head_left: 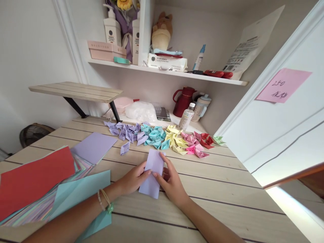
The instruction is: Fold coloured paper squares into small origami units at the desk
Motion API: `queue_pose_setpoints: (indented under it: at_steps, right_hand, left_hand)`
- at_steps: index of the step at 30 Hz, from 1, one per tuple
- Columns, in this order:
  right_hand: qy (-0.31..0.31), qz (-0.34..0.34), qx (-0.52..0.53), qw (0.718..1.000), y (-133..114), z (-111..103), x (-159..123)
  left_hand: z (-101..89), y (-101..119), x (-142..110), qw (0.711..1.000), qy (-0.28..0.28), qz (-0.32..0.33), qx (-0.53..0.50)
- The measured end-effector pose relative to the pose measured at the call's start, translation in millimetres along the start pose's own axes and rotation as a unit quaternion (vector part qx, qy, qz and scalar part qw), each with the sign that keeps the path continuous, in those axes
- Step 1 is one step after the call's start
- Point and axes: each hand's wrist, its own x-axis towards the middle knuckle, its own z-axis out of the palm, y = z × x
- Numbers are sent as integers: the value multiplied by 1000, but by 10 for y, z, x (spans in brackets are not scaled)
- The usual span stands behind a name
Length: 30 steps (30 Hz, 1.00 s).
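Observation:
A lilac sheet of paper (153, 162), folded into a narrow rectangle, is held between both hands just above the table. My left hand (135, 177) grips its left edge, thumb on top and the other fingers behind. On the opposite side my right hand (172, 182) holds the right edge, its thumb near the middle and its index finger along the upper corner. Beyond the hands lie folded paper boats in groups: lilac (129, 131), turquoise (154, 136), yellow (175, 139), pink (194, 143), red (207, 140) and pale green (218, 140).
At the left lie a stack of coloured paper topped by a red sheet (37, 179), a lilac stack (95, 146) and turquoise sheets (83, 189). A small raised shelf (76, 91) stands at the back left. Behind the boats are a plastic bottle (186, 117) and a red jug (184, 101).

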Motion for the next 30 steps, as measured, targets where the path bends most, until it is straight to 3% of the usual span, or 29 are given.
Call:
queue_pose_setpoints:
  at_steps: [5,19,24,30]
  right_hand:
    - [-4,-14,-1,1000,-5,2,12]
    - [-7,-16,-2,1000,-25,0,24]
    - [-15,15,95,995,-17,8,49]
    - [55,78,209,973,11,-2,96]
  left_hand:
    - [-4,58,-3,1000,-23,-5,0]
    - [-6,84,9,1000,-18,-13,21]
    - [-11,93,10,999,8,-1,46]
    - [-25,40,8,997,18,3,72]
